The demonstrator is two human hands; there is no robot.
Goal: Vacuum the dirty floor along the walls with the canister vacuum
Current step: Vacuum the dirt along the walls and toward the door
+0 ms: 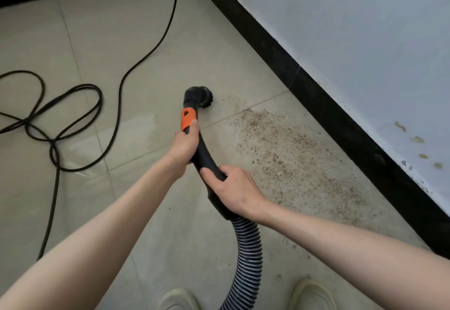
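A black vacuum handle tube (204,156) with an orange collar (188,119) ends in a round brush nozzle (202,96) that rests on the beige tile floor. My left hand (183,145) grips the tube just below the orange collar. My right hand (231,189) grips its lower end, where the ribbed hose (247,258) begins. The hose runs down between my shoes and out of view. A patch of brown dirt (289,156) covers the floor right of the nozzle, along the black skirting board (323,105). The canister is out of sight.
A black power cord (73,110) lies in loops on the tiles at left and runs up to the top edge. The white wall (365,41) at right has stains. My two shoes (313,294) stand at the bottom edge.
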